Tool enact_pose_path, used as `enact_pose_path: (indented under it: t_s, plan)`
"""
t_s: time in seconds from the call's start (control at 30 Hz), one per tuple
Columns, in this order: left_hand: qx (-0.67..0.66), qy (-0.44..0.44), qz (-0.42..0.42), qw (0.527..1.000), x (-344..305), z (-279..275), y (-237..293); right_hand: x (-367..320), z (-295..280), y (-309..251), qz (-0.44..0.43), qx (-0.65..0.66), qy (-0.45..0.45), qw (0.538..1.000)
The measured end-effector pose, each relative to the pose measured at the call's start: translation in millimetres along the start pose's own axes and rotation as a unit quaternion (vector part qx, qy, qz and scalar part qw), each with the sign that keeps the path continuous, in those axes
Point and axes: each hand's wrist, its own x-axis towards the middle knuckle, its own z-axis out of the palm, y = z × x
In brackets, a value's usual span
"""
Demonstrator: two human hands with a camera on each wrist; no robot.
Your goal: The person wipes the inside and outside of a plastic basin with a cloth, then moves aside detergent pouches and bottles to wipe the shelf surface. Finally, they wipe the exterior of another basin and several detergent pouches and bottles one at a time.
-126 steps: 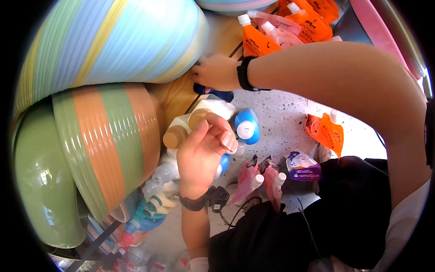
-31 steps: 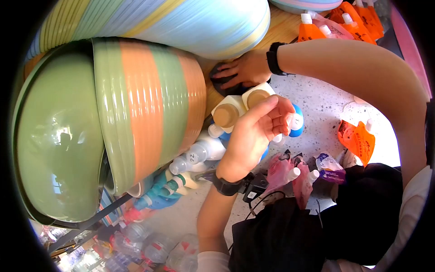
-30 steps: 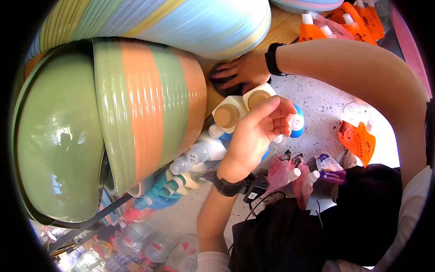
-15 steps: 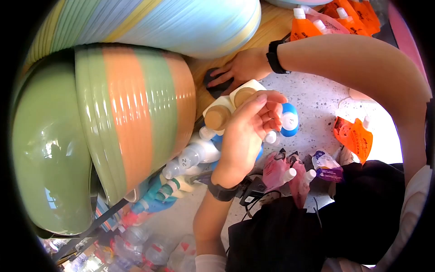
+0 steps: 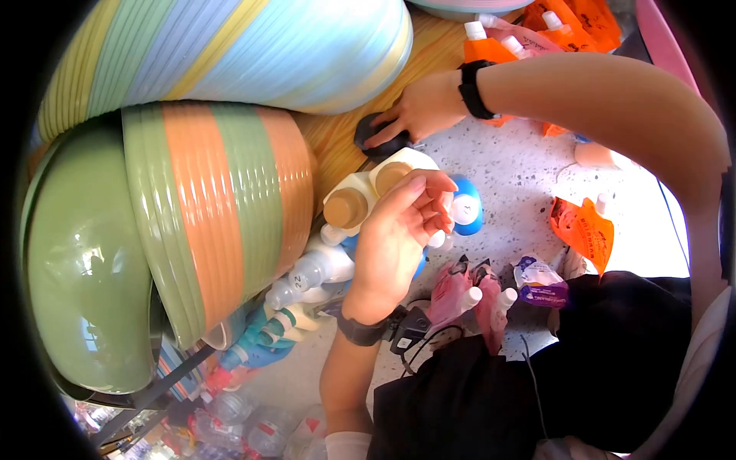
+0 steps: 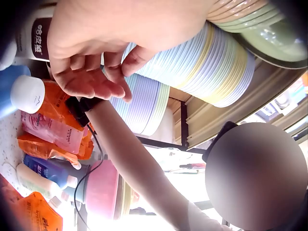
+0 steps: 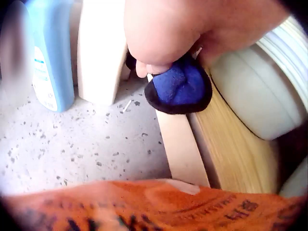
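In the head view, my right hand (image 5: 433, 107) holds a soft black pad (image 5: 366, 132) against the wooden shelf board, one finger stretched across its top. The right wrist view shows the same pad's blue face (image 7: 180, 89) with a black rim, fingertips tucked against it at the shelf's edge. My left hand (image 5: 399, 238) hovers palm up, fingers loosely bent and holding nothing. Just beyond it stand white bottles with tan caps (image 5: 345, 208) and a blue bottle (image 5: 469, 218). The left wrist view also shows this left hand (image 6: 106, 48) with relaxed fingers.
Stacked pastel bowls (image 5: 253, 54) and green-orange striped bowls (image 5: 222, 207) crowd the shelf (image 5: 326, 157). Orange pouches (image 5: 586, 234), pink pouches (image 5: 452, 295) and a purple-white packet (image 5: 540, 282) stand on the speckled floor. A pink basin (image 6: 103, 187) is beyond.
About four seconds ago the pad's blue side showed, with my right hand close by the pastel bowls. In the last second the pad has slid right along the wood, away from the striped bowls.
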Motion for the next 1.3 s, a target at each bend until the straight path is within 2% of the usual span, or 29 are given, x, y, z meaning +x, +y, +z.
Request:
enact_pose_path:
  t_s: [0.07, 0.13, 0.17, 0.2, 0.27, 0.3, 0.4, 0.47, 0.53, 0.57, 0.6, 0.67, 0.7, 0.77, 0.93, 1.0, 1.13, 1.2, 1.3]
  plan:
    - [-0.005, 0.006, 0.000, 1.000, 0, 1, -1, 8, -5, -6, -0.029, -0.031, 0.005, 0.999]
    - [-0.003, 0.003, -0.002, 1.000, 0, 2, -1, 20, -2, -14, 0.044, -0.041, 0.025, 0.998]
    - [-0.002, 0.000, -0.002, 1.000, 0, 3, 0, 22, 0, -8, -0.008, -0.051, 0.090, 0.995]
    - [-0.001, 0.000, -0.001, 1.000, 0, 3, 0, 21, 2, -3, -0.008, -0.052, 0.090, 0.994]
    - [-0.003, 0.001, -0.002, 1.000, 0, 2, 0, 19, 0, 4, -0.093, -0.147, 0.106, 0.979]
    - [-0.002, -0.001, 0.000, 1.000, 0, 2, 0, 17, -1, 2, -0.094, -0.150, 0.105, 0.979]
    - [-0.032, 0.001, -0.007, 0.999, -2, -1, -1, 6, -4, 0, -0.054, -0.083, 0.054, 0.994]
    - [-0.026, 0.020, 0.001, 0.999, -2, -2, -4, 0, -3, 0, 0.051, 0.022, -0.029, 0.998]
    - [-0.043, 0.017, -0.003, 0.999, 0, -3, -5, -9, -2, 6, 0.019, -0.069, 0.066, 0.995]
    - [-0.042, 0.016, -0.003, 0.999, 1, -4, -6, -10, -18, -3, 0.078, -0.031, 0.007, 0.996]
    - [-0.043, 0.017, 0.000, 0.999, 1, -5, -7, -4, -32, -9, 0.083, -0.047, -0.142, 0.985]
    - [-0.010, -0.001, 0.005, 1.000, 1, -4, -3, 9, -50, -17, 0.103, -0.012, -0.193, 0.976]
    - [-0.007, 0.001, 0.005, 1.000, 0, -3, -3, 16, -55, -20, 0.096, -0.018, -0.193, 0.976]
    - [-0.001, 0.000, 0.009, 1.000, 1, -3, -1, 25, -55, -22, 0.094, 0.078, -0.079, 0.989]
    - [0.002, -0.013, -0.002, 1.000, 0, -4, -1, 33, -53, -16, 0.057, 0.062, -0.094, 0.992]
    - [-0.006, -0.009, -0.002, 1.000, -1, -3, 0, 24, -33, -15, 0.077, 0.110, 0.002, 0.991]
    - [-0.017, -0.020, 0.007, 1.000, -1, -4, -3, 8, -30, -27, 0.079, 0.055, -0.054, 0.994]
    - [-0.024, -0.021, 0.009, 0.999, -1, -8, -4, -2, -27, -25, 0.046, -0.032, -0.092, 0.994]
    - [-0.037, 0.002, -0.005, 0.999, -1, -8, -4, 3, -28, -24, 0.059, -0.029, -0.067, 0.996]
